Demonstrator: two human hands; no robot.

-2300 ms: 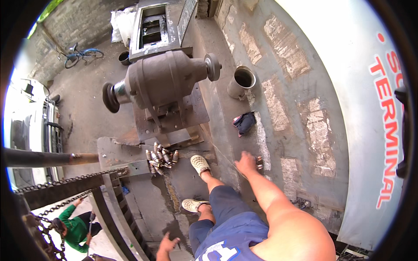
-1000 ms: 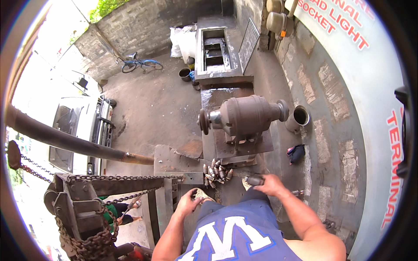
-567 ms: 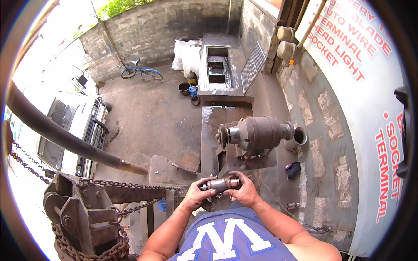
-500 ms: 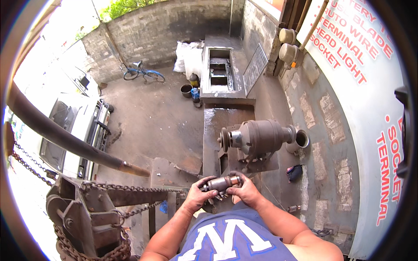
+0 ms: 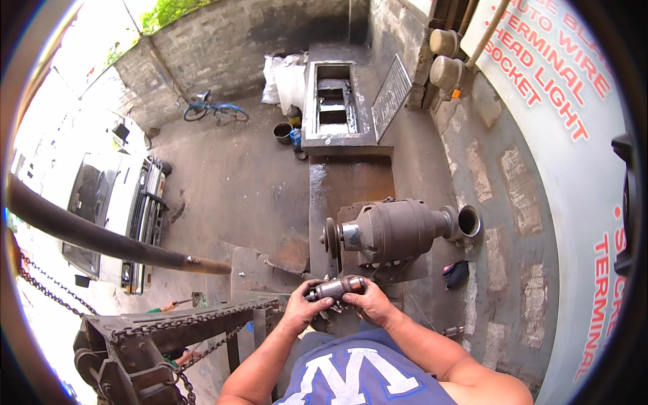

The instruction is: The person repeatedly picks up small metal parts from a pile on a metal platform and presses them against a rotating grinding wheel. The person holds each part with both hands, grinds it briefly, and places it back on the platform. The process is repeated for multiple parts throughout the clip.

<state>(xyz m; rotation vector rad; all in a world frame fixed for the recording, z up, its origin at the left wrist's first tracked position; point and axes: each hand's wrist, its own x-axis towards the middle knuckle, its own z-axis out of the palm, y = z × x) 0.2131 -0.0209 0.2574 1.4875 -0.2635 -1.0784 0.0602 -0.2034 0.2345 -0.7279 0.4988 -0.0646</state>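
Observation:
In front of my body I hold an armature (image 5: 330,289), a dark metal cylinder with a copper-coloured band towards its right end. My left hand (image 5: 302,305) is closed round its left end, the thumb lying along the near side. The right end sits in my right hand (image 5: 373,303), fingers curled over it and thumb pressed on top. Some small shiny metal pieces show just below the armature; whether they belong to it I cannot tell. Just beyond my hands stands a dusty bench motor (image 5: 398,230) with a round wheel (image 5: 329,237) on its left shaft.
At left, a steel beam (image 5: 196,322) carries chains, below a thick pipe (image 5: 101,229). Another person's green-sleeved arm (image 5: 181,360) shows behind the beam. A white vehicle (image 5: 111,216), a blue bicycle (image 5: 219,110), an open metal-framed pit (image 5: 334,138) and a lettered sign (image 5: 540,74) surround the yard.
The view has shifted, and the bench motor appears larger and slightly lower. The armature stays in both hands, a little further left. Another person's arms have come into view behind the beam.

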